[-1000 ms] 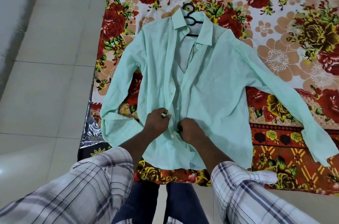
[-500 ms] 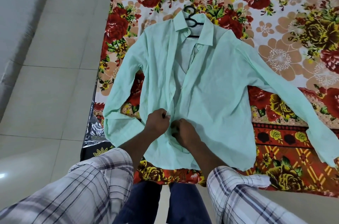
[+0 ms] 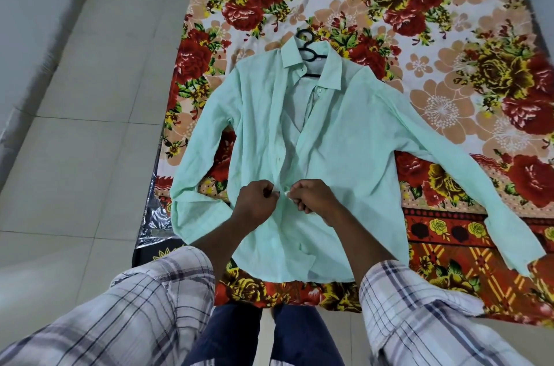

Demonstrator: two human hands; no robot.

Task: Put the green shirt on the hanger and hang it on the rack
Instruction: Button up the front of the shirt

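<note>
Since a second ago both my grips have crept a little up the shirt front toward the hanger (image 3: pixel 308 47), and the right one has lifted until it sits level with the left. My left grip (image 3: pixel 254 203) is curled closed, pinching the edge of the front opening of the green shirt (image 3: pixel 344 155). My right grip (image 3: pixel 314 197) is curled the same way on the facing edge. The two are just beside each other, with a sliver of pale cloth showing between them. Whether a button sits between my fingertips I cannot tell.

The shirt lies flat and face up on the floral sheet (image 3: pixel 449 35). Its collar is wrapped around the black hanger, whose hook pokes out past the collar on the far side from me. From the hanger the front hangs partly open down to where I hold it, well on my side of the hanger. One sleeve bends down on the hanger's left. The other stretches far out to the hanger's right.

Left of the hanger, past the sheet's edge, is the tiled floor (image 3: pixel 90 95). My checked sleeves (image 3: pixel 150 305) fill the near edge of the view.
</note>
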